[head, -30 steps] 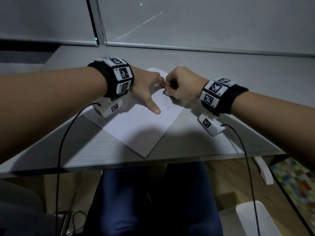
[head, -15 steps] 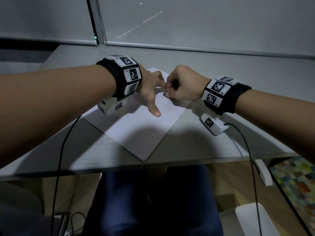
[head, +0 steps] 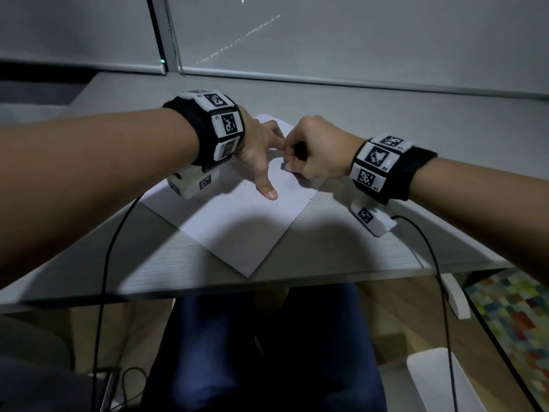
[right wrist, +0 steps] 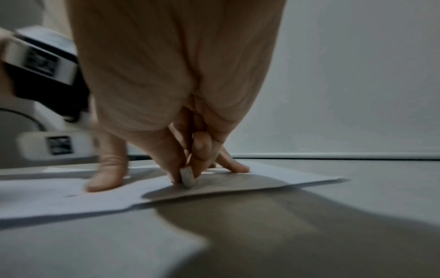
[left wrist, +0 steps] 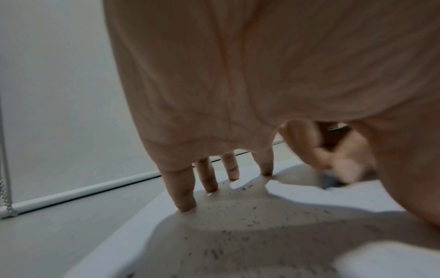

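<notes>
A white sheet of paper lies at an angle on the grey desk. My left hand presses on it with spread straight fingers; the fingertips and the thumb touch the sheet. My right hand is curled and pinches a small grey eraser, whose lower end touches the paper just right of the left hand. In the left wrist view the right hand is blurred. Dark crumbs speckle the sheet around the left fingers.
The desk runs back to a window with lowered blinds and a frame post. Cables hang from both wrist cameras over the desk's front edge. Below are my legs in blue trousers, a white bin and a coloured mat.
Both hands have shifted slightly right and further up the sheet. The right hand keeps the eraser on the paper; its blur shows rubbing. The left hand stays pressed flat.
</notes>
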`<state>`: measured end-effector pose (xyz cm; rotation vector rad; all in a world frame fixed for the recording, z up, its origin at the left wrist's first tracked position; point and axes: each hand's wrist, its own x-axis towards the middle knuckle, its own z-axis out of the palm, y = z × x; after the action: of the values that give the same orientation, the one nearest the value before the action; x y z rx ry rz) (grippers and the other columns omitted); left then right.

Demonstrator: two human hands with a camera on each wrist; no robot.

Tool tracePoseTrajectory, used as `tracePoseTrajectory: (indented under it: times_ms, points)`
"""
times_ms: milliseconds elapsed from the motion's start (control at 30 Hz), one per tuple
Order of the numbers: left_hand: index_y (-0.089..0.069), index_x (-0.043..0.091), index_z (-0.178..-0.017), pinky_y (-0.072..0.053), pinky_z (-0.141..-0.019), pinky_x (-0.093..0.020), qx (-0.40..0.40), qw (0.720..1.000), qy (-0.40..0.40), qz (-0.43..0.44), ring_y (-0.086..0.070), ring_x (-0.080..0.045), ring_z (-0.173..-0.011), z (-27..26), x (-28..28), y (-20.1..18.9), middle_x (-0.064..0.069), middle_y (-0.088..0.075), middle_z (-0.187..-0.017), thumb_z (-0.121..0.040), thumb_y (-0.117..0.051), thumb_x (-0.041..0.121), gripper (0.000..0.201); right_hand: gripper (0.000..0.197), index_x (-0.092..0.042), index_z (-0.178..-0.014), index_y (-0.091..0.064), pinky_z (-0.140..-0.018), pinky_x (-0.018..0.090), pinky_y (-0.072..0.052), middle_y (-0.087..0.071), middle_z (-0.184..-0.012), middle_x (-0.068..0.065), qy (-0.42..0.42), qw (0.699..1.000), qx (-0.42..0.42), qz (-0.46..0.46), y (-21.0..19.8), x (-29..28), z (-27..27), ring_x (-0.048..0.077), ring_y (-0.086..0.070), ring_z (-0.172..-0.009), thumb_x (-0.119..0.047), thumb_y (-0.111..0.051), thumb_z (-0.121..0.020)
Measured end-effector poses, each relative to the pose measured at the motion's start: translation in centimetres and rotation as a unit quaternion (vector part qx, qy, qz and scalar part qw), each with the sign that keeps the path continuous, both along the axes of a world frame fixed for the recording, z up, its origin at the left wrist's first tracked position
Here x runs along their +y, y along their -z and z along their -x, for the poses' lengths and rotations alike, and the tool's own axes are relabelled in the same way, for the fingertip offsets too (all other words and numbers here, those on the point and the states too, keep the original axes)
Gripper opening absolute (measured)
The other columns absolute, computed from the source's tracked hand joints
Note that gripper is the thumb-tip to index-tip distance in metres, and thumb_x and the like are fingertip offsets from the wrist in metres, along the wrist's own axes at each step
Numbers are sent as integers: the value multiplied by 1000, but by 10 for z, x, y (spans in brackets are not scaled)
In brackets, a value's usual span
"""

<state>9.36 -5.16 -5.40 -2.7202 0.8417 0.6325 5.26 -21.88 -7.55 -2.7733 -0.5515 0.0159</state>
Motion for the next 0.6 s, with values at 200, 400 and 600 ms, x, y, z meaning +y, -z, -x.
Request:
tracePoseTrajectory:
  times_ms: [200, 400, 600]
  points:
    - [-36, 68, -145, -40, -112, -52, 9, 1000, 7, -5, -36, -28, -147, -3, -1, 2, 18, -18, -161, -27, -72, 94, 126, 8, -7, -85, -79, -63, 19, -55, -76, -69, 2, -84, 994, 63, 2, -7, 2, 28, 8, -69, -60, -14, -79, -88]
    - [-30, 62, -153, -40, -112, -51, 12, 1000, -2, -1, -37, -30, -148, -2, -2, 1, 16, -18, -160, -38, -78, 91, 128, 8, -11, -80, -76, -73, 42, -63, -73, -64, 0, -7, 1000, 19, -3, -3, -1, 8, 18, -71, -65, -16, -77, -86]
    - [-34, 65, -149, -39, -114, -52, 14, 1000, -10, 6, -35, -28, -149, 4, -1, -4, 15, -20, -161, -47, -86, 83, 115, 6, -8, -84, -78, -64, 14, -52, -73, -68, -4, -104, 992, 65, 15, -7, -1, 35, 0, -66, -62, -12, -78, -89]
